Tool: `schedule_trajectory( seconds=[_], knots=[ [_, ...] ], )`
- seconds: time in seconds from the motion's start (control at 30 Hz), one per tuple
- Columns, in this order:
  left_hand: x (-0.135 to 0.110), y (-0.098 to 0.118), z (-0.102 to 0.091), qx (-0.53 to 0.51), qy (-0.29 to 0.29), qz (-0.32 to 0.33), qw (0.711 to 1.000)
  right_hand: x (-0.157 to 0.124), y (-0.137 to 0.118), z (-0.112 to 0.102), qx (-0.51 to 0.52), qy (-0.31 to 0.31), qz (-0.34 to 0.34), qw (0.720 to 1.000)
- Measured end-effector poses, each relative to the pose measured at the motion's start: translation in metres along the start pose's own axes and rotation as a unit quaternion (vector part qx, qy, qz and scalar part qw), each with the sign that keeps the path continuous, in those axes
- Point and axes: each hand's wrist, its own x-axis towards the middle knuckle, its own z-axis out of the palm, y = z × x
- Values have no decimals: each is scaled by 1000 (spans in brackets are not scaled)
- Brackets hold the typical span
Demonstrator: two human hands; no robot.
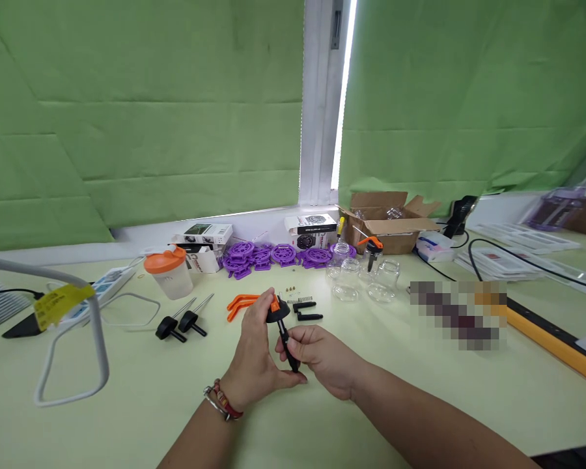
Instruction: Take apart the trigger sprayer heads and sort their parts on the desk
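Observation:
Between my two hands is a black pump head [277, 314] with an orange part on top, tilted, its stem pointing down. My left hand [254, 365] grips it, fingers behind the cap and thumb at the stem's lower end. With my right hand [325, 357] I pinch the lower stem. Just beyond lie orange levers [244, 301], small black L-shaped parts [309, 316], thin springs [303, 299] and tiny brass-coloured pieces [290, 288]. To the left rest two black caps with metal rods [190, 319].
Clear glass bottles [348, 280] stand right of centre; a similar orange-topped pump head [372, 247] is among them. Purple plastic wheels [283, 254] line the back near an open cardboard box [395, 228]. An orange-lidded cup [170, 277] and a grey metal frame [97, 345] occupy the left.

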Motion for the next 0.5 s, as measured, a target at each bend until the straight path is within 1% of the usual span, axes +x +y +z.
schedule_trajectory(
  seconds=[0.1,0.17,0.37,0.43,0.5],
  knots=[
    [1,0,-3,2,-9,16,1000,0,0,0,19,-25,21,999],
    [2,2,-4,-1,-7,17,1000,0,1,0,33,-29,31,999],
    [3,8,-4,-11,-1,-6,1000,0,3,0,76,-48,34,995],
    [3,9,-4,-1,6,-10,1000,0,3,0,84,-41,34,995],
    [3,9,-3,10,11,-19,1000,-1,1,0,75,-23,18,997]
  ],
)
